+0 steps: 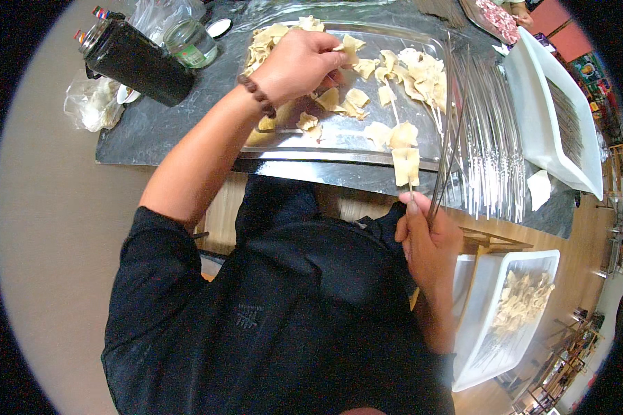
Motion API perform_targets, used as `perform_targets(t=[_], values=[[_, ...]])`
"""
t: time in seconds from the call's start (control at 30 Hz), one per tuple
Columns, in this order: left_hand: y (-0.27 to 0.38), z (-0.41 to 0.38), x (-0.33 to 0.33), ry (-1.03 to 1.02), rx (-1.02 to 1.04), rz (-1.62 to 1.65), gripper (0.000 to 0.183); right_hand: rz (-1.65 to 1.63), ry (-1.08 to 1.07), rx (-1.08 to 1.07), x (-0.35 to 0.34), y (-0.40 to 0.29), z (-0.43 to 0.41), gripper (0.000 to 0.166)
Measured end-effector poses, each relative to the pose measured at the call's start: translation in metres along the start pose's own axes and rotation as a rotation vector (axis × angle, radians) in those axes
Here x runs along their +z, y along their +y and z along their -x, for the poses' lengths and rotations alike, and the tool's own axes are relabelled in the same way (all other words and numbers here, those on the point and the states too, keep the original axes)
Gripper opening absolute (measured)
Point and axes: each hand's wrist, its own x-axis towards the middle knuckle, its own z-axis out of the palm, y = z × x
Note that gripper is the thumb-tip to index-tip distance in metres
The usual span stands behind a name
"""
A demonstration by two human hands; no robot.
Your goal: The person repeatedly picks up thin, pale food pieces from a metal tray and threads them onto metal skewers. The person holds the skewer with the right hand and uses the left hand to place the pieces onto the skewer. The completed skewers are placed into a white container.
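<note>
Between the thumb and fingers of my left hand [301, 62] is a pale yellow, sheet-like food piece [352, 49], held above the metal tray [337, 140]. My right hand [430, 238], at the table's front edge, grips several thin metal skewers [447, 129]. One skewer in that hand points away from me over the tray, with flat food pieces [406, 166] threaded on it. A pile of the same food [270, 39] lies at the tray's far left, partly behind my left hand. Another heap [423, 78] lies at the right, and loose pieces [356, 101] are scattered between.
Bare metal skewers [490, 140] lie right of the tray, beside a white plastic tub [535, 88]. A black flask [140, 62] and glass jar [189, 44] stand left. Below right, a white bin [480, 321] holds loaded skewers. Another person's hand [523, 15] is near a meat tray [498, 21].
</note>
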Motion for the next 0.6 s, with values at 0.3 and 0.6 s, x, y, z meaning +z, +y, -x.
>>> perform_targets(t=[0.3,0.6], values=[[0.004,0.052,0.03,-0.197,-0.148,1.234,0.021,0.011,-0.094,-0.069,-0.002,0.002,0.013,0.024],[0.01,0.062,0.047,-0.104,-0.091,1.224,0.021,-0.018,-0.074,-0.101,0.005,0.007,0.017,0.021]])
